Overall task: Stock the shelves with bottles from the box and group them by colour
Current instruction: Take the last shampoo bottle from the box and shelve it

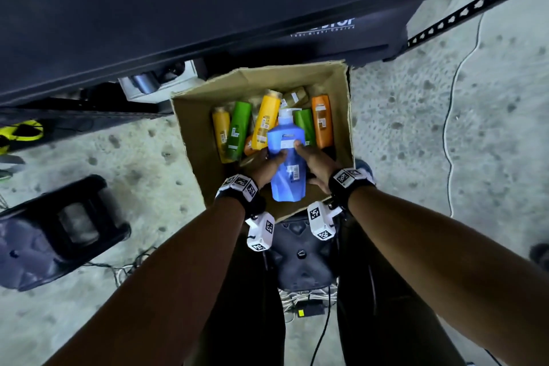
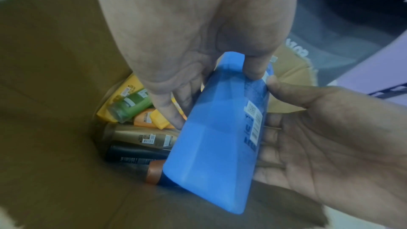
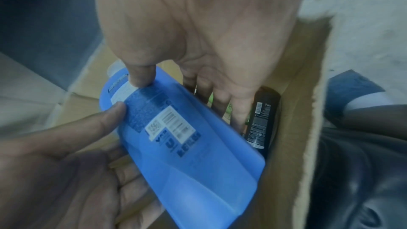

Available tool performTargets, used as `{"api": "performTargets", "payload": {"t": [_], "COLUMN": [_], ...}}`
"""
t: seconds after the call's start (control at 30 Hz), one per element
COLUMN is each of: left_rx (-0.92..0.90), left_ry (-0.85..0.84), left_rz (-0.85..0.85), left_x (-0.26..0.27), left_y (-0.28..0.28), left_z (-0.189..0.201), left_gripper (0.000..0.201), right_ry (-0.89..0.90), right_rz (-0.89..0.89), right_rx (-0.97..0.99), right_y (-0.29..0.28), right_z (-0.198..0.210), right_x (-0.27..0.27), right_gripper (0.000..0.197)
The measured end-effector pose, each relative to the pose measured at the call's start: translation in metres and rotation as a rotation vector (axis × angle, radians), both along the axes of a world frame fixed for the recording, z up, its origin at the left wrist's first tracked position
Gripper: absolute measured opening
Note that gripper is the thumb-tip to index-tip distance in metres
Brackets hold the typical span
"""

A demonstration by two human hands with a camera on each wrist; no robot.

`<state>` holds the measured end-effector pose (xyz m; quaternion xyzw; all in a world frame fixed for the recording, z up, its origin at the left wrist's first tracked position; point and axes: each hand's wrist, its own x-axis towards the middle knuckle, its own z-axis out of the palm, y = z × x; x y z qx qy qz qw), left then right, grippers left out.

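Blue bottle (image 1: 286,162), a large pump-top container, held over the open cardboard box (image 1: 193,116) by both hands, its base toward the person and its white pump pointing at the far wall of the box. Left hand (image 1: 269,165) grips the bottle's left side, thumb across the labelled face and fingers curled beneath; right hand (image 1: 316,163) grips the right side in the same way, thumb tip pressing the label near the shoulder. In the left wrist view the left fingers (image 2: 174,111) pass behind the bottle while the right palm cups its other side. Below and beyond the bottle lie the remaining bottles: two yellow bottles (image 1: 266,119), two green bottles (image 1: 238,129), an orange bottle (image 1: 322,122) against the right wall, and an olive-gold bottle (image 1: 294,96) near the far wall. The wrist views add a gold bottle (image 2: 143,137), a black bottle (image 3: 263,121) standing close to the near right wall, and a copper-capped one partly hidden. The bottle's base overlaps the near rim of the box; open space remains between the load and the left wall. The box stands on a speckled floor (image 1: 416,116), its far corner beside a dark shelf unit (image 1: 208,9). A dark stool (image 1: 59,232) sits well apart at the left, and a cable (image 1: 448,134) runs along the floor at the right.
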<state>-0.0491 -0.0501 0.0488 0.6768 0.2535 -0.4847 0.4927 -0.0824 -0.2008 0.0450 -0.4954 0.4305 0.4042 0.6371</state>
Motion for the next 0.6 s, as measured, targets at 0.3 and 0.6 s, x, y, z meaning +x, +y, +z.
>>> {"api": "performTargets", "payload": {"t": [0.3,0.6], "left_rx": [-0.044,-0.062], "left_ry": [-0.018,-0.033], "left_rz": [-0.044,-0.057], "left_x": [-0.017,-0.047], "left_y": [-0.006,-0.013], "left_z": [0.095,0.185], "left_gripper": [0.035,0.042], "right_ry": [-0.066,-0.092], "right_rz": [-0.001,0.000], "right_rx": [-0.035,-0.043], "right_y": [-0.003,-0.013], "right_z": [0.104,0.185], "right_x": [-0.016,-0.052], "right_gripper": [0.026,0.050]}}
